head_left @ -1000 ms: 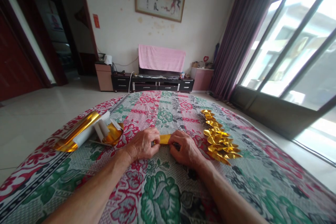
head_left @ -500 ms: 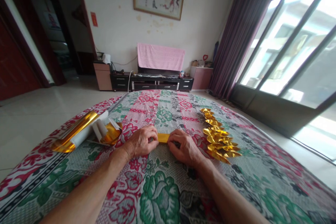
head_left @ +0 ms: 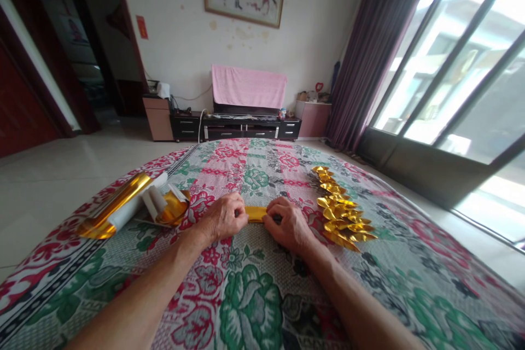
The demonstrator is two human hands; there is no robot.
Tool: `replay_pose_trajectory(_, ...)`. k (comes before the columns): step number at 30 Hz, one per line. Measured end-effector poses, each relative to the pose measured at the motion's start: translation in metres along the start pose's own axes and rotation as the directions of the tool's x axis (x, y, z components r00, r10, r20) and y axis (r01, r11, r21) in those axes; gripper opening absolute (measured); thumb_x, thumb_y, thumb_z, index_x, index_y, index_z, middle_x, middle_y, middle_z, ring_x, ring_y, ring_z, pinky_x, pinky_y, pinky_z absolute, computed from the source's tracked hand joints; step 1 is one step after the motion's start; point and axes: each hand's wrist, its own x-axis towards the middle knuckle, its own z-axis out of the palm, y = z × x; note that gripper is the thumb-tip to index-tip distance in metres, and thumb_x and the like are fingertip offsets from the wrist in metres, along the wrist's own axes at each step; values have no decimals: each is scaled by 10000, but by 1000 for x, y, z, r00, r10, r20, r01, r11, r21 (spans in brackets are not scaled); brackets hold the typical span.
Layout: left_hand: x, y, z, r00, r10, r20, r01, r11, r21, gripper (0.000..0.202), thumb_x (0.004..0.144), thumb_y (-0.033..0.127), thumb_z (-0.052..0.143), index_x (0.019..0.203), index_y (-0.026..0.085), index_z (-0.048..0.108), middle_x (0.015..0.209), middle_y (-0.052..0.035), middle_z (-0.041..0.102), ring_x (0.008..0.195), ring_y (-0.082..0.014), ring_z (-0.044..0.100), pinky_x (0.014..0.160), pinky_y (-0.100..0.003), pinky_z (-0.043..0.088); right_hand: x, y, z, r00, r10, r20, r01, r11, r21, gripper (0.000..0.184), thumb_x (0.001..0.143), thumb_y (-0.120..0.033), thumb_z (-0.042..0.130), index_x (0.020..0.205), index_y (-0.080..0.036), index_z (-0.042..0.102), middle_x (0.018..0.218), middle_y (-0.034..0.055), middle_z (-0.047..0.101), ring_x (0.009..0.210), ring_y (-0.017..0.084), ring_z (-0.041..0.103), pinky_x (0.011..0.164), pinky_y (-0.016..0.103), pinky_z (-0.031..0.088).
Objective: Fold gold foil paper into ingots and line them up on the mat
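A small strip of gold foil paper (head_left: 256,213) lies on the flowered cloth (head_left: 254,295) between my two hands. My left hand (head_left: 223,219) pinches its left end with curled fingers. My right hand (head_left: 287,223) presses and pinches its right end, fingers closed. To the right of my right hand lies a row of several folded gold paper pieces (head_left: 341,210). To the left of my left hand sits a pile of gold foil sheets with white backing (head_left: 131,205).
The flowered cloth covers a round table. Beyond it are pale floor tiles (head_left: 53,175), a low dark TV cabinet (head_left: 241,127) with a pink cloth over the screen, a purple curtain (head_left: 369,54) and large windows at the right.
Both hands stay on the gold strip and have closed in slightly toward each other, so less of it shows. The view has shifted a little; the piles have not moved.
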Motion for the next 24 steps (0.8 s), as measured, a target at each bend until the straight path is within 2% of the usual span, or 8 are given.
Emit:
replay_pose_trajectory(8, -1, -1, 2, 998, -49, -38, 49, 999, 0, 182, 642, 120, 549, 481, 155, 470, 661, -7, 528, 624, -93, 494, 612, -214, 387, 0, -2, 0, 999, 34, 4, -34, 999, -27, 137, 679, -129, 584, 557, -175, 541, 753, 21, 582, 695, 116, 544, 663, 225, 429)
replay_pose_trajectory(24, 1, -7, 7, 997, -63, -49, 64, 998, 11, 193, 647, 132, 556, 466, 157, 494, 667, -5, 541, 633, -94, 504, 635, -221, 402, 1, -6, 0, 999, 31, 29, -29, 998, -52, 165, 748, -133, 534, 590, -165, 569, 769, 52, 595, 750, 133, 556, 712, 234, 431)
